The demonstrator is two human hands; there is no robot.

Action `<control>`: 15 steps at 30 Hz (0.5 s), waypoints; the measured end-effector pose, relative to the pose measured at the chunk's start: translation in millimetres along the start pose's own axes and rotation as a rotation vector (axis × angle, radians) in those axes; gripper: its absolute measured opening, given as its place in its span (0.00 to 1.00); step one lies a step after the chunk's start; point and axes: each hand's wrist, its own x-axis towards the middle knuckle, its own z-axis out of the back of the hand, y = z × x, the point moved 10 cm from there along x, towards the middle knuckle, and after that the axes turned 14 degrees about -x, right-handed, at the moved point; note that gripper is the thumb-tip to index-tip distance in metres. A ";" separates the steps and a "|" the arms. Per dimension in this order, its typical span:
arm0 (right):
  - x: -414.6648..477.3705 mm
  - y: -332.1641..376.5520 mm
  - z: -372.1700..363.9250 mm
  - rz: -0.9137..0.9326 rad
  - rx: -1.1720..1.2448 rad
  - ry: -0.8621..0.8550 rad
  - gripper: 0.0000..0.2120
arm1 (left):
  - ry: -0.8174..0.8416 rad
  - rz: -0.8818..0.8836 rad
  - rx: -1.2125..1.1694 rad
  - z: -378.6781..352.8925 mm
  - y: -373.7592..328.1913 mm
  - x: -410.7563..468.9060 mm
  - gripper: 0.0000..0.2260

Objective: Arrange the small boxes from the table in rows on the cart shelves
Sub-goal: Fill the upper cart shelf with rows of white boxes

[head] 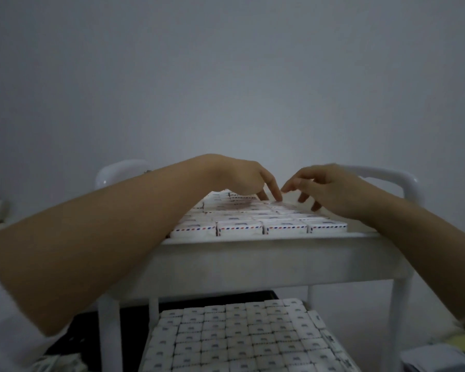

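Left hand (240, 175), right hand (332, 189) over snug rows of white, red-and-blue-trimmed boxes (239, 228)

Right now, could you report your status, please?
Left hand touching top boxes; right hand hovers beside, no grip. Lower boxes in rows. Nothing blocking.

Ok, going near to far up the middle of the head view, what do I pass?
The lower-shelf boxes → top shelf's front rim → front row of boxes → left hand and right hand over the farther rows → cart handle → wall.
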 end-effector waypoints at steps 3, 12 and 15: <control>-10.3 23.8 21.6 0.046 0.073 -0.150 0.12 | -0.069 -0.044 0.023 11.7 -9.4 -24.0 0.24; -95.3 193.5 13.6 0.348 -0.020 -0.418 0.10 | -0.675 -0.386 0.028 69.3 -7.7 -240.7 0.07; -115.7 256.1 -30.6 0.495 0.110 -0.290 0.07 | -0.916 -0.293 0.032 64.6 69.2 -308.6 0.09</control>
